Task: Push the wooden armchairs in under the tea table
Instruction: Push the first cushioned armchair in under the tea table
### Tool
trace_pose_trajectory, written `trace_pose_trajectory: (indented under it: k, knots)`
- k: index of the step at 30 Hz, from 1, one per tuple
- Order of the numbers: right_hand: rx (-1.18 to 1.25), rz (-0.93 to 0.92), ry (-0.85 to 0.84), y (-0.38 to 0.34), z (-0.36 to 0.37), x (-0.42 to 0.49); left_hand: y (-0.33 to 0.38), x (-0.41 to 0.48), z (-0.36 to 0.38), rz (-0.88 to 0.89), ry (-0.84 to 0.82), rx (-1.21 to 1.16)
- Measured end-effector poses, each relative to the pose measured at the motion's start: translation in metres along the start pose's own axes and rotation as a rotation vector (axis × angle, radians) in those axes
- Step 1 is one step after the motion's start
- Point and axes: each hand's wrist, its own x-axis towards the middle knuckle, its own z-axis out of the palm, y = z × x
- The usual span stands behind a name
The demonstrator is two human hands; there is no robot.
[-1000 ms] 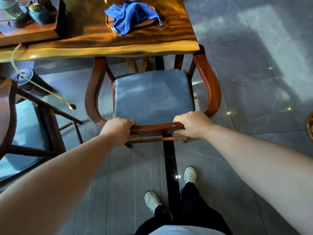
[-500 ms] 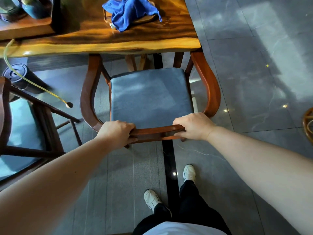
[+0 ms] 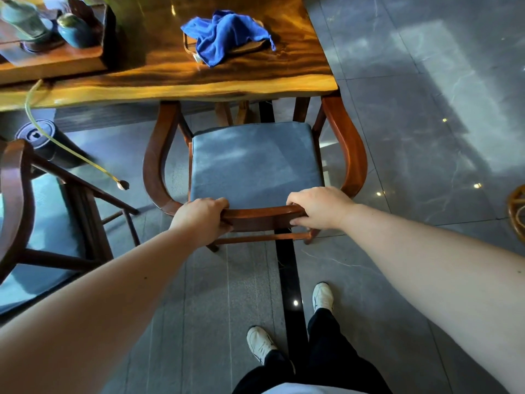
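A wooden armchair (image 3: 348, 146) with a curved rail and a grey-blue seat cushion stands in front of me, facing the tea table (image 3: 176, 78). The front ends of its arms lie under the table's near edge. My left hand (image 3: 200, 218) grips the back rail on its left part. My right hand (image 3: 318, 207) grips the same rail on its right part. A second, darker armchair (image 3: 17, 191) with a blue cushion stands at the left, out from the table.
On the table lie a blue cloth (image 3: 227, 35) on a small tray and a wooden tea tray (image 3: 56, 62) with teaware. A yellowish hose (image 3: 71, 155) hangs from the table over a dark round bin (image 3: 39, 137). A rattan object (image 3: 517, 211) shows at the right edge. My feet (image 3: 322, 297) stand on grey tiles.
The chair has slid a little forward toward the table, its arm fronts now under the table edge. Both hands keep their grip on the back rail.
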Motion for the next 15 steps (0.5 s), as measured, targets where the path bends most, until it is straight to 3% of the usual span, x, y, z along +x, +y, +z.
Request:
trace_pose_trajectory:
  k: [6, 15]
  knots:
    - [0.020, 0.007, 0.062, -0.024, -0.011, -0.015, -0.011, -0.023, 0.005, 0.108, 0.155, 0.124]
    - [-0.133, -0.187, 0.176, -0.100, -0.057, 0.012, -0.051, -0.078, -0.032, 0.034, 0.254, 0.248]
